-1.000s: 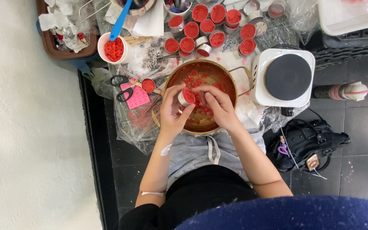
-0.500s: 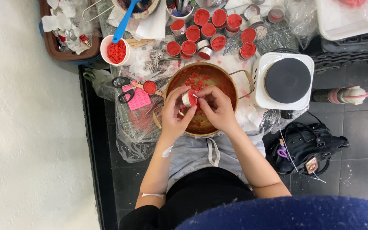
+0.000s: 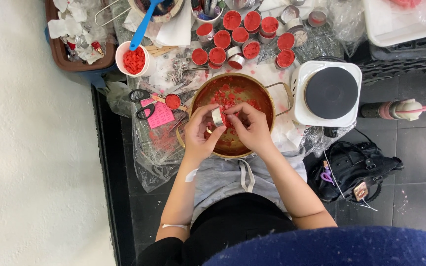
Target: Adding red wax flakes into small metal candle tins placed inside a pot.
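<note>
Both hands work over a brass-coloured pot [image 3: 267,94] holding red wax chunks. My left hand [image 3: 200,133] grips a small round metal tin [image 3: 217,117] tipped on its side above the pot. My right hand [image 3: 250,127] has its fingers pinched at the tin's open mouth, touching the red wax inside. Several small tins filled with red wax [image 3: 242,35] stand in rows beyond the pot.
A white single hotplate [image 3: 329,93] sits right of the pot. A white cup of red bits [image 3: 134,60] with a blue spoon, black scissors [image 3: 141,102], a pink note and a brown tray [image 3: 82,37] lie at the left. A black bag [image 3: 356,172] rests on the floor.
The hands stay over the pot; the tin has turned in my left hand and my right fingers have closed in on its mouth.
</note>
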